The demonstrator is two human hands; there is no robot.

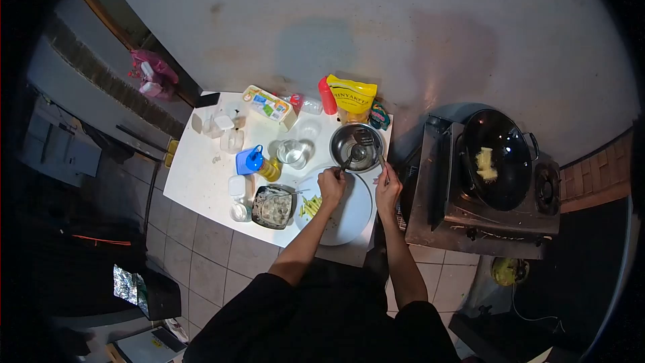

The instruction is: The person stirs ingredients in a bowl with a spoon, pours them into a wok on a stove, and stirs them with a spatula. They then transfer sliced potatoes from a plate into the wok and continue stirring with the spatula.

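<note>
My left hand (pixel 331 185) is closed round the handle of a dark utensil, whose end reaches into a metal bowl (pixel 341 158). In my right hand (pixel 388 190) is a spatula (pixel 367 138) with a slotted head, held over the same bowl. Below the bowl lies a large white plate (pixel 355 210) with cut yellow-green strips (pixel 311 206) on its left side. Left of the plate stands a dark square bowl (pixel 272 207) of pale, floury stuff, with a thin utensil across its rim.
A black wok (pixel 508 168) with yellow pieces (pixel 486 165) sits on the stove (pixel 437 226) at the right. The white table (pixel 193 178) also bears a glass bowl (pixel 291 153), a blue-lidded bottle (pixel 254 161), a carton (pixel 269 106) and a yellow pouch (pixel 352 96).
</note>
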